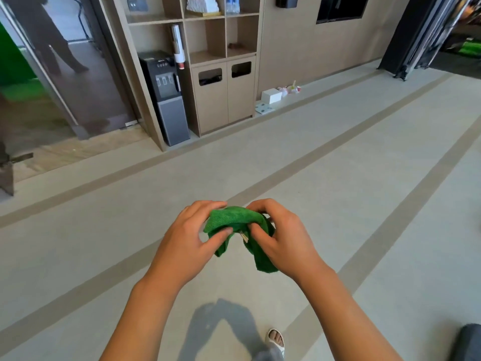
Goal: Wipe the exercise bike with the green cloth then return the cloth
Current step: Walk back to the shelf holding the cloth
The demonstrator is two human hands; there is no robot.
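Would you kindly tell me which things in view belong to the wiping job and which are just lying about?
Belonging to the job:
green cloth, held by left hand and right hand

Just lying about:
water dispenser
white box on the floor
shelf unit

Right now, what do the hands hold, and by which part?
Both hold the green cloth: the left hand pinches its left end, the right hand grips its right part; the ends hang down.
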